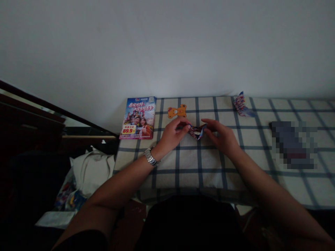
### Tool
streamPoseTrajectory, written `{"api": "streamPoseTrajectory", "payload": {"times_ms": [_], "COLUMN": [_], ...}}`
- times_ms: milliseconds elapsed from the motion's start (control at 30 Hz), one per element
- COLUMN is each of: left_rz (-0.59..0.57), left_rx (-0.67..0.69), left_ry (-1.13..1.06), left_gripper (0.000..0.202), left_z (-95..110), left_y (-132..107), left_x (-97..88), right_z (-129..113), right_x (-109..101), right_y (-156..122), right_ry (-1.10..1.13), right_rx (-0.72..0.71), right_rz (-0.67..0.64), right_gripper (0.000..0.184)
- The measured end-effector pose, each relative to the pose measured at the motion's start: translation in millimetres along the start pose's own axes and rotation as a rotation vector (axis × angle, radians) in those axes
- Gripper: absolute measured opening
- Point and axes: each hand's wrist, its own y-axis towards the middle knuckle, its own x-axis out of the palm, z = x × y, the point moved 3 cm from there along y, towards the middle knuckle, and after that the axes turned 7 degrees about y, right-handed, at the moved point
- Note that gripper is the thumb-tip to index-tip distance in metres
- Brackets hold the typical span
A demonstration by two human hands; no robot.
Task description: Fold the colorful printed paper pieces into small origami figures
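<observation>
Plainly, two hands pinch one small patterned wrapper above a checked worktop [188, 178].
Behind the worktop, spread with pale cloth crossed by dark blue lines, stands a bare grey-white wall [167, 48] in dim light; a whitish bag [91, 170] sits lower down at the left. Counted out: one leaflet pile [138, 118], one orange bear figure [177, 111], one pixelated dark object [290, 143], one watch [151, 157] on the left wrist, and two wrappers, the second a crumpled wrapper [240, 104] near the wall at the right. The held wrapper [196, 134] is dark reddish and blue, creased, with a pale patch at its middle, perhaps its inside, though the gloom makes that uncertain. The left hand [171, 134] has fingers closed on one end, the right hand [223, 136] on the other.
</observation>
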Motion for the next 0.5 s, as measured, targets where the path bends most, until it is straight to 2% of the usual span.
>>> {"api": "streamPoseTrajectory", "payload": {"times_ms": [167,367,500], "left_rz": [-0.004,-0.039,-0.100], "left_rx": [0.006,0.021,0.109], "left_ry": [0.025,0.096,0.244], "left_gripper": [0.014,0.011,0.012], "left_z": [1,3,7], "left_y": [0,0,2], "left_x": [-1.1,-3.5,-6.6], "right_z": [-6,4,7], "right_x": [-2,-3,-1], "right_y": [2,0,0], "right_ry": [-0.050,-0.014,0.028], "right_rx": [-0.098,-0.076,-0.055], "right_rz": [-0.138,-0.175,-0.182], "right_gripper": [0.029,0.022,0.017]}}
